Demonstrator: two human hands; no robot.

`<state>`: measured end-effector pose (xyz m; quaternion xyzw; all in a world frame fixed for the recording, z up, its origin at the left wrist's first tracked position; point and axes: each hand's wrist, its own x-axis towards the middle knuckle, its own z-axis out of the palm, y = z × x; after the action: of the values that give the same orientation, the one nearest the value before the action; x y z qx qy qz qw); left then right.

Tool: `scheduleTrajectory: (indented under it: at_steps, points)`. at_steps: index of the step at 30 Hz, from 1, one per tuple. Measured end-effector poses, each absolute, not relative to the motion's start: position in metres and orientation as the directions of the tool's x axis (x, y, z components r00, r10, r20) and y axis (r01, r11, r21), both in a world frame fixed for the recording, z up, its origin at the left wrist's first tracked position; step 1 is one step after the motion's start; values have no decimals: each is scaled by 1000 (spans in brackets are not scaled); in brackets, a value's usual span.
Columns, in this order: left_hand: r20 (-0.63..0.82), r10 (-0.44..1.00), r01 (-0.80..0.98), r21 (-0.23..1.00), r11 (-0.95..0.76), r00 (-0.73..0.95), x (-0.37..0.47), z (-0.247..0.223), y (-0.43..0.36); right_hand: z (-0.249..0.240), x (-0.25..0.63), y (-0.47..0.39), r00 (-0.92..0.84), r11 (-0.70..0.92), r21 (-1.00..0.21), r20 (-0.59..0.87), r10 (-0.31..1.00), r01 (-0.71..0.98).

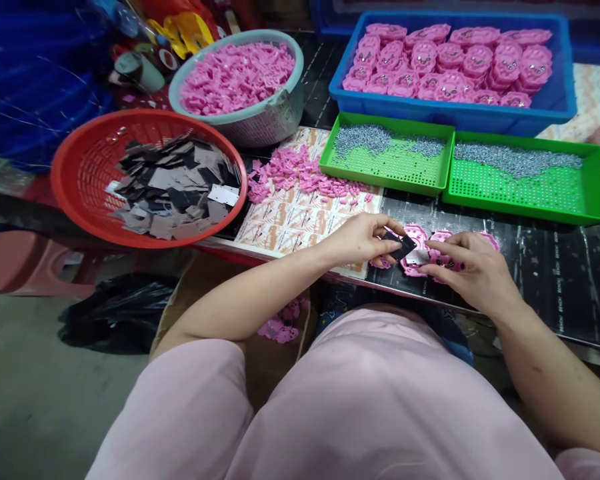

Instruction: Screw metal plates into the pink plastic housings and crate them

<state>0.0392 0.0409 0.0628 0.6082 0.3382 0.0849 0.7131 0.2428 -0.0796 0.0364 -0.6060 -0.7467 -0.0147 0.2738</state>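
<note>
My left hand (363,240) pinches a small dark plate (399,247) between thumb and fingers, close over the front edge of the table. Just right of it, my right hand (473,267) has its thumb and index finger closed on a small light grey plate (418,257), which lies at a pink plastic part (413,233). More pink parts (441,237) sit in a row on the black surface, partly covered by my right hand. Another pink piece (380,263) shows below my left hand.
A red basket (147,120) of dark and grey plates stands left, a grey-green basin (280,107) of pink pieces behind. Loose pink pieces (300,175) lie mid-table. Green trays (387,175) (525,207) hold screws; a blue bin (450,113) holds stacked pink parts.
</note>
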Motion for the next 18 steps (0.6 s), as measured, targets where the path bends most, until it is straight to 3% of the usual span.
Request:
scheduleTrajectory:
  at_steps: [3, 7, 11, 14, 18]
  points:
    - [-365, 493, 303, 931, 204, 790, 45, 63, 37, 56, 240, -81, -226, 409, -318, 480, 847, 855]
    - [-331, 423, 290, 944, 159, 844, 55, 68, 29, 69, 242, -83, -387, 529, -255, 446, 807, 809]
    - [-323, 477, 271, 946, 176, 817, 58, 72, 30, 63, 259, -92, -332, 461, -150, 507, 796, 875]
    - [-296, 577, 238, 955, 176, 761, 55, 72, 36, 55, 271, -102, -231, 381, -182, 542, 808, 907]
    - [-268, 565, 253, 962, 105, 781, 54, 71, 41, 44, 280, -109, -178, 318, -183, 534, 826, 930]
